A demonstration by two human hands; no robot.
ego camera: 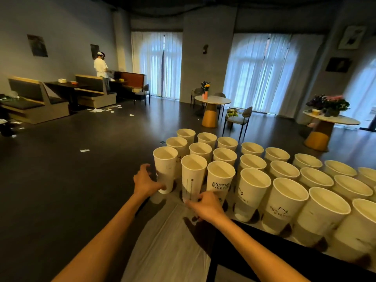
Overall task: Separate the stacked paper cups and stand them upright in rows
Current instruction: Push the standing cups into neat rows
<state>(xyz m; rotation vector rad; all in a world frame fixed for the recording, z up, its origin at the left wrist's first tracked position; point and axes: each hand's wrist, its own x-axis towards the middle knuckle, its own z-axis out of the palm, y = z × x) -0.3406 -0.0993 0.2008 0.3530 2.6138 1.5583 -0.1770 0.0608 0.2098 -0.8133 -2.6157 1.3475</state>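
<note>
Several tall white paper cups stand upright in three rows on a glossy table (173, 237), running from the left corner to the right edge. My left hand (145, 181) grips the base of the leftmost front cup (165, 165) at the table's left edge. My right hand (205, 204) holds the lower part of the cup beside it (192, 176), fingers wrapped around its base. To the right of that stands a cup printed "ANYTIME NICETIME" (220, 178). No stacked cups are visible.
The table's left edge drops to a dark floor (61, 180) littered with paper scraps. A black strip (244, 251) lies across the near table. Round tables with flowers (212, 100) (329, 119), a chair (240, 119) and a person at booth seats (101, 68) stand far off.
</note>
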